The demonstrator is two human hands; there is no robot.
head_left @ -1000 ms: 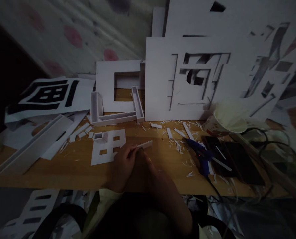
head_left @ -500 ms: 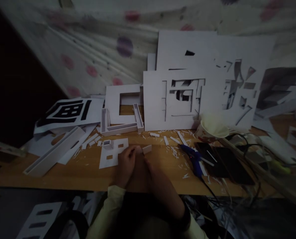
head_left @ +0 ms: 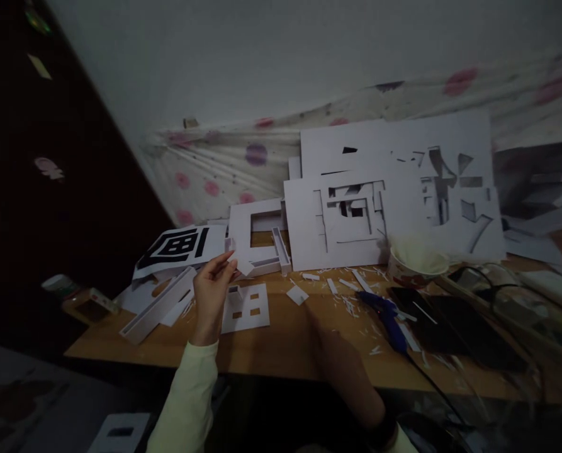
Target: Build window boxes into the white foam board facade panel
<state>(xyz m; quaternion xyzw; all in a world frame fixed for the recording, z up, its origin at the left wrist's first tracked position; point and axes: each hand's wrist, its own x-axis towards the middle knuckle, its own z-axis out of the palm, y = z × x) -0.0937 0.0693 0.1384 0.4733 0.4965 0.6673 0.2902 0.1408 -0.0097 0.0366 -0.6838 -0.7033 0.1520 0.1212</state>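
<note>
My left hand [head_left: 211,292] is raised over the table, its fingertips pinching a small white piece [head_left: 244,267]. Below and right of it lies a white board with square cutouts [head_left: 260,314], a small white box [head_left: 235,296] standing on its upper left part. My right hand [head_left: 337,352] is low over the front of the table, dark and blurred, so its fingers cannot be made out. A small white square [head_left: 297,294] rests on the wood beyond it. Right of that hand lies a blue glue gun [head_left: 385,314] with its cord.
Large white boards with cut-out shapes [head_left: 304,245] lean at the back. A paper cup [head_left: 415,267], dark phones [head_left: 479,333] and cables are at the right. White scraps litter the middle. A long white trough [head_left: 160,305] and bottles [head_left: 89,306] are at the left.
The view has tilted up and shifted left. My left hand has risen and moved away from my right hand, now holding a small white piece. A white square now lies flat on the table.
</note>
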